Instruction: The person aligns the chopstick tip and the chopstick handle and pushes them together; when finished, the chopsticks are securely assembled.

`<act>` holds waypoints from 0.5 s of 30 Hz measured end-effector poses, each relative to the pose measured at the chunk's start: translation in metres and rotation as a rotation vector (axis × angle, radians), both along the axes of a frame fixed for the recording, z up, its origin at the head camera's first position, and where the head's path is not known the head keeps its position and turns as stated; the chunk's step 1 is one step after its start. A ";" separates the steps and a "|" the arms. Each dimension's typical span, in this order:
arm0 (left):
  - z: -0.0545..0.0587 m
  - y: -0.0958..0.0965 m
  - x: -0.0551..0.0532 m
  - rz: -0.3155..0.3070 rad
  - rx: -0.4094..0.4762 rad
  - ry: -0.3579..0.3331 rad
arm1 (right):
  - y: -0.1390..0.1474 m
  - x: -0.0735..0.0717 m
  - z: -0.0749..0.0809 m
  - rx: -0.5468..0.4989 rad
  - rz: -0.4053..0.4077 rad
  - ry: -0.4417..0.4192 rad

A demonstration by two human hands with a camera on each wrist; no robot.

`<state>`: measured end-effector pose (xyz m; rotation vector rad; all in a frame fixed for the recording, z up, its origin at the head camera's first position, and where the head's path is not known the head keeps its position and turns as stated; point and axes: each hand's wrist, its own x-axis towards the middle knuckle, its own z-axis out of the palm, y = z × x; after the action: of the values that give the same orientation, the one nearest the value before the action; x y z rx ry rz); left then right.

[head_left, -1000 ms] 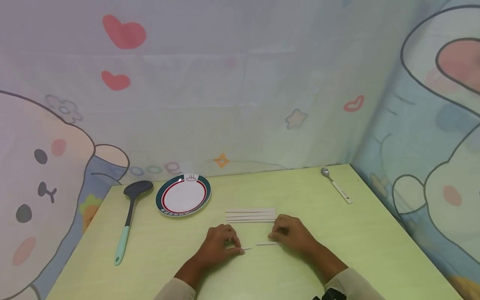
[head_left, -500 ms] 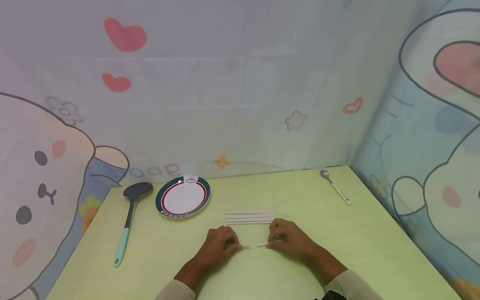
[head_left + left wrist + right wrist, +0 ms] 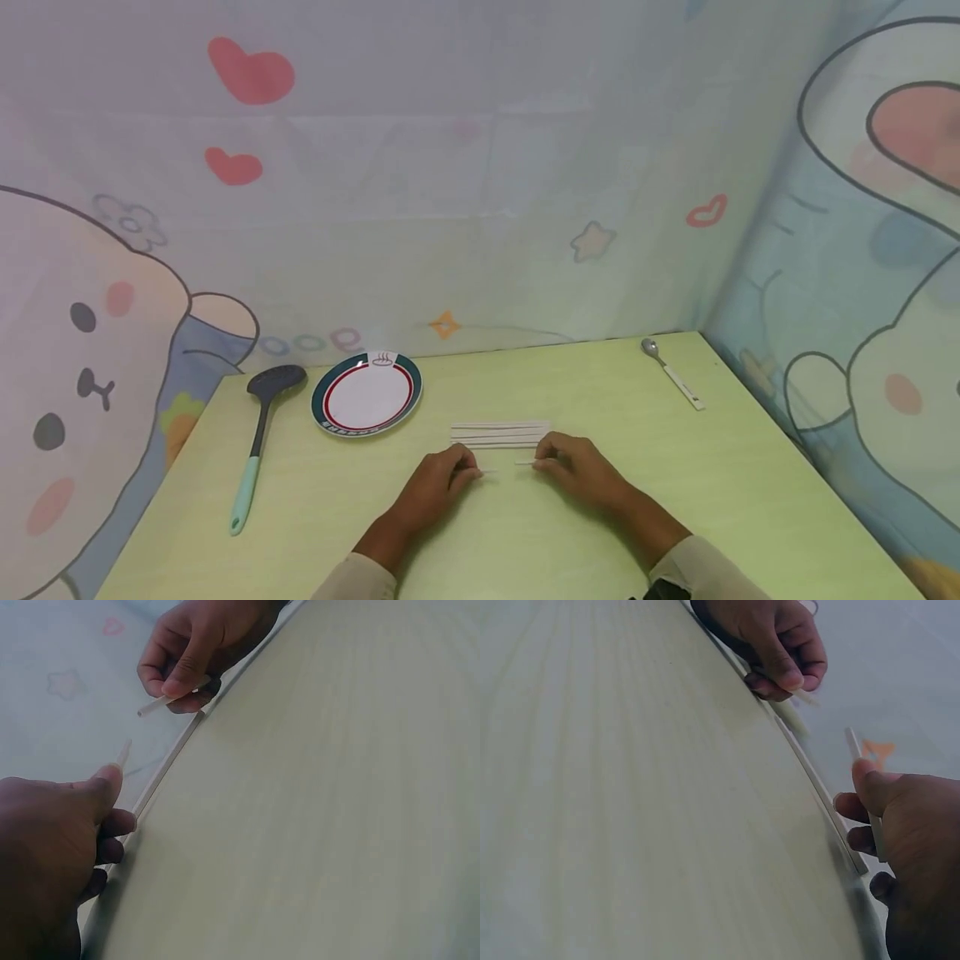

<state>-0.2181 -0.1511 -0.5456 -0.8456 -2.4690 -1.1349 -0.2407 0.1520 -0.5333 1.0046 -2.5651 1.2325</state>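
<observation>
My left hand (image 3: 438,487) pinches a short, thin white stick (image 3: 125,752) between thumb and fingertips, its free end pointing right toward the other hand. My right hand (image 3: 577,471) pinches a similar white stick (image 3: 853,742), whose tip points left. A small gap separates the two tips, which face each other in the head view. Just beyond the hands, a row of longer white sticks (image 3: 498,435) lies side by side on the table, and the right hand's fingers overlap its right end in the head view. Fingers hide part of each held stick.
A white plate (image 3: 367,395) with a green rim stands at the back left. Left of it lies a black slotted turner (image 3: 258,421) with a mint handle. A small spoon (image 3: 673,375) lies at the back right. Printed cloth (image 3: 480,183) hangs behind the pale table (image 3: 375,517).
Both hands have moved slightly away from me, toward the row of sticks, carrying their short sticks along. The right hand has drawn in its stick, which stretched farther out from its fingers a second ago.
</observation>
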 end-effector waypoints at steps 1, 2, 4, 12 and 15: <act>0.000 0.000 0.000 0.003 0.002 -0.001 | -0.001 -0.001 0.000 0.003 -0.002 -0.003; 0.002 0.001 -0.001 0.006 0.002 0.005 | -0.001 -0.001 0.000 0.003 -0.002 -0.004; 0.007 0.003 0.001 0.015 -0.009 0.018 | -0.003 -0.003 -0.002 -0.010 0.002 0.002; 0.014 0.009 -0.002 0.034 -0.056 0.082 | -0.013 -0.007 -0.001 -0.054 -0.016 0.030; 0.014 0.010 -0.003 0.033 -0.044 0.080 | -0.016 -0.008 -0.003 -0.065 -0.014 0.042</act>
<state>-0.2209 -0.1409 -0.5317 -0.8422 -2.4413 -1.0185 -0.2486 0.1356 -0.5362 0.9870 -2.4801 1.2685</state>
